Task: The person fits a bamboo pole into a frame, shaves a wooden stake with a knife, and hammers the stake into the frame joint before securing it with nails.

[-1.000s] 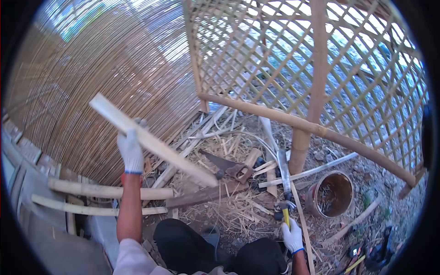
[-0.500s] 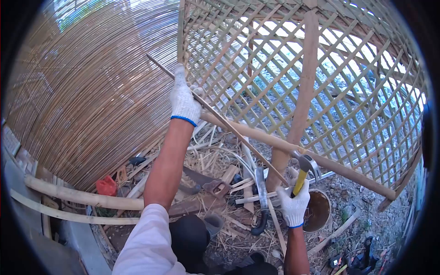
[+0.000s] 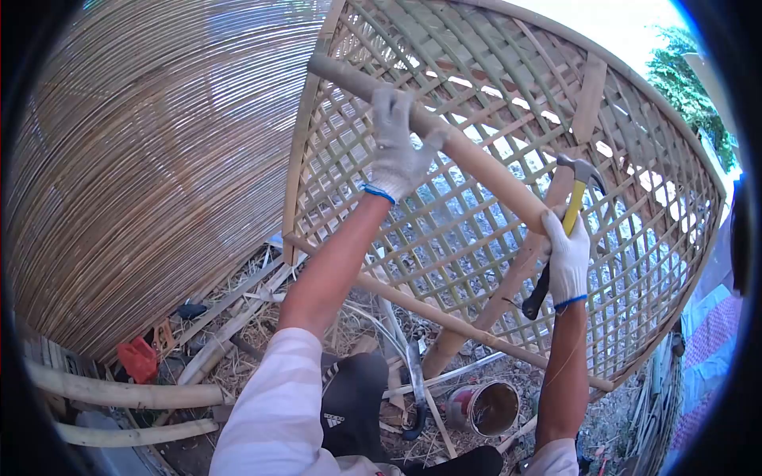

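My left hand point(image 3: 397, 151), in a white knit glove with a blue cuff, is raised with its fingers stretched and thumb apart. Those fingers lie across a length of bamboo point(image 3: 484, 166) that slants down to the right in front of the lattice panel point(image 3: 468, 270). At the bamboo's lower end is my right hand point(image 3: 568, 258), gloved alike, closed round a claw hammer point(image 3: 575, 208). Its metal head points up, with the yellow handle and black grip running down through the hand.
A reed screen point(image 3: 167, 174) rises on the left. Below are a bucket point(image 3: 482, 408), a blade with a black handle point(image 3: 416, 381), a red container point(image 3: 137, 360), thick bamboo poles point(image 3: 127, 389) and scattered shavings. A lower rail point(image 3: 460, 324) and an upright post point(image 3: 508, 293) brace the panel.
Both hands have risen and shifted right with the hammer and the bamboo. The bamboo now shows its broad face rather than its thin edge, and the left fingers have spread. The view has tilted up.
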`<state>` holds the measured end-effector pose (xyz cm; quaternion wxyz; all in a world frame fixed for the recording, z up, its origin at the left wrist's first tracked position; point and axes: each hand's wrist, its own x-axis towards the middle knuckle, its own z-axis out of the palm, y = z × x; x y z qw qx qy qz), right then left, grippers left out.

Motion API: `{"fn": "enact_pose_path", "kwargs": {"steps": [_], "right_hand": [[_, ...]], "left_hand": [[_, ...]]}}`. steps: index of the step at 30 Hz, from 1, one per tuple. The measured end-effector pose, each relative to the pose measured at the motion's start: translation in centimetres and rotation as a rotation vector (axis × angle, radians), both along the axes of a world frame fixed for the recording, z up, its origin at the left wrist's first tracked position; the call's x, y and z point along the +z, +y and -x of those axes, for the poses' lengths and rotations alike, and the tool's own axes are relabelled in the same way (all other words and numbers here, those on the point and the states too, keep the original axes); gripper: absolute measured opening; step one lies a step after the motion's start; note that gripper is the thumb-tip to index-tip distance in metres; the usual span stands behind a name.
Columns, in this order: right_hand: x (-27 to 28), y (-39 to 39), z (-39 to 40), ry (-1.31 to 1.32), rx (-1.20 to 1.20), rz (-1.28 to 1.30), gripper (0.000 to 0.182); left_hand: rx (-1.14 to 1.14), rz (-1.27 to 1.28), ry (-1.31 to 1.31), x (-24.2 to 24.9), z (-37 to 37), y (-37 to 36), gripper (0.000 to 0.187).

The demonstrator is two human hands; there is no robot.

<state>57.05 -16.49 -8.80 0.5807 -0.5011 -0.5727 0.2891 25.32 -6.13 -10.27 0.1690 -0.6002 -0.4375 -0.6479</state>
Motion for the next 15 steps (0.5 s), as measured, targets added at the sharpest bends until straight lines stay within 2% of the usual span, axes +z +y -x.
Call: {"fn": "enact_pose_path", "kwargs": {"steps": [2, 5, 6, 9, 10, 13, 15], "right_hand": [[3.0, 2.0, 0.2, -0.039, -0.007, -0.001, 0.029], [6.1, 3.9, 0.0, -0.146, -0.079, 0.014, 0.032], [6.8, 4.5, -0.3, -0.182, -0.094, 0.012, 0.032], [8.0, 6.1, -0.7, -0.214, -0.096, 0.028, 0.036], [8.3, 6.5, -0.7, -0.218, -0.104, 0.034, 0.037], [8.5, 7.3, -0.7, -0.189, -0.153, 0.017, 0.041], [8.9, 7.3, -0.3, -0.149, -0.209, -0.012, 0.043]], "left_hand": [[0.028, 0.050, 0.169, 1.0, 0.3, 1.7, 0.097], [0.198, 0.049, 0.350, 2.9, 0.2, 3.0, 0.101], [0.118, 0.036, 0.402, 3.5, 0.6, 4.2, 0.094], [0.139, -0.052, 0.474, 4.2, 0.7, 5.6, 0.087], [0.101, -0.007, 0.508, 4.7, 1.0, 6.0, 0.079], [0.072, 0.112, 0.519, 5.4, 1.0, 6.6, 0.077], [0.040, 0.085, 0.479, 5.7, 0.8, 7.1, 0.077]]}}
